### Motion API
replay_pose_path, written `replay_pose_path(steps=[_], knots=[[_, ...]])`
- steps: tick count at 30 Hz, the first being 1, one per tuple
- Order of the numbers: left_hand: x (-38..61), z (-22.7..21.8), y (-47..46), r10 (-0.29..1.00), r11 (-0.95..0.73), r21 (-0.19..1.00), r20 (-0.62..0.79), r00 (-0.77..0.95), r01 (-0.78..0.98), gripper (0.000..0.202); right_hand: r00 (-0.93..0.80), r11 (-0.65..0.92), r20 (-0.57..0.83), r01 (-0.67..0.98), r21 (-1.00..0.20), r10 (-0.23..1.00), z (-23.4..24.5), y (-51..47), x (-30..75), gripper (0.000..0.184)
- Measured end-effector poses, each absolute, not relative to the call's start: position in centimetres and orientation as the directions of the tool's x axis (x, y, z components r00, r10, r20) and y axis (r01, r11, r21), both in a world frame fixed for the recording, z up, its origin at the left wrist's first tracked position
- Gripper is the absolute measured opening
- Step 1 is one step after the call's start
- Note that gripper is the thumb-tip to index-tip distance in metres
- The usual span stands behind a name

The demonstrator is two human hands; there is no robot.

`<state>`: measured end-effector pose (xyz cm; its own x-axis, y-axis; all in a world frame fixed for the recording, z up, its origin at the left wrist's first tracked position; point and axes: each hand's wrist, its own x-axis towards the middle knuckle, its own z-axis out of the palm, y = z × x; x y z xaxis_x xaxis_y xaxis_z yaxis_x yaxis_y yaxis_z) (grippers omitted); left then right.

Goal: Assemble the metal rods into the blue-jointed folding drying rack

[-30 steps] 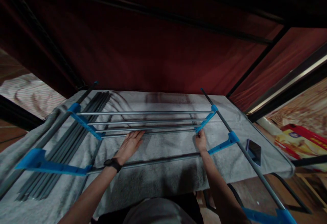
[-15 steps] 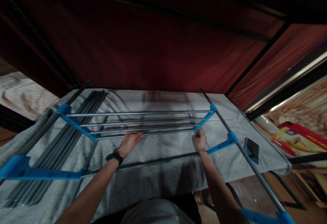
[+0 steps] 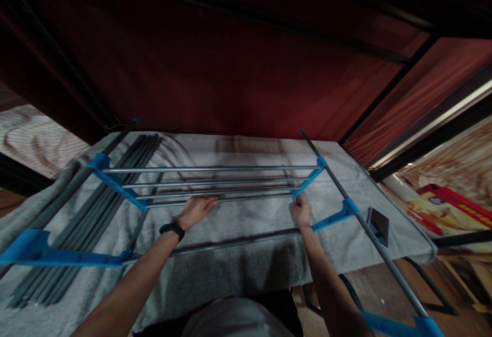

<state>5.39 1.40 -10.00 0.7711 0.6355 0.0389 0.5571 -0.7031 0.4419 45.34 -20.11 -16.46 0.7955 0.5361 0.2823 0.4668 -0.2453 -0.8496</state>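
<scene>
A half-assembled rack of grey metal tubes and blue plastic connectors lies across the bed-like surface. My left hand [image 3: 197,211], with a dark band on its wrist, is closed at the front metal tube [image 3: 246,199] of the upper shelf, its fingers partly hidden. At that shelf's right end, my right hand [image 3: 302,211] is curled around the near end of the blue connector [image 3: 309,179]. The matching left blue connector [image 3: 121,185] holds the other tube ends. Below my forearms runs a lower tube [image 3: 238,242] between two more blue connectors.
A bundle of loose grey tubes [image 3: 82,229] lies at the left on the grey blanket [image 3: 246,150]. On the right are a phone [image 3: 378,226] and, beyond the edge, a red and yellow box [image 3: 449,214]. A dark red curtain [image 3: 238,80] hangs behind.
Both hands keep their places on the rack. The rack's left end has shifted very slightly up and right in view.
</scene>
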Motion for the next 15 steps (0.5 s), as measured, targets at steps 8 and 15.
replay_pose_path(steps=[8,15], knots=[[5.43,-9.99,1.47,0.637,-0.709,0.430,0.052,0.769,0.559,0.047,0.829,-0.247,0.260,0.422,-0.872,0.495,-16.01,-20.03,45.20,0.037],[5.54,-9.67,1.49,0.623,-0.720,0.405,0.018,0.782,0.564,0.049,0.836,-0.244,0.250,0.405,-0.881,0.488,-15.70,-20.05,44.95,0.041]])
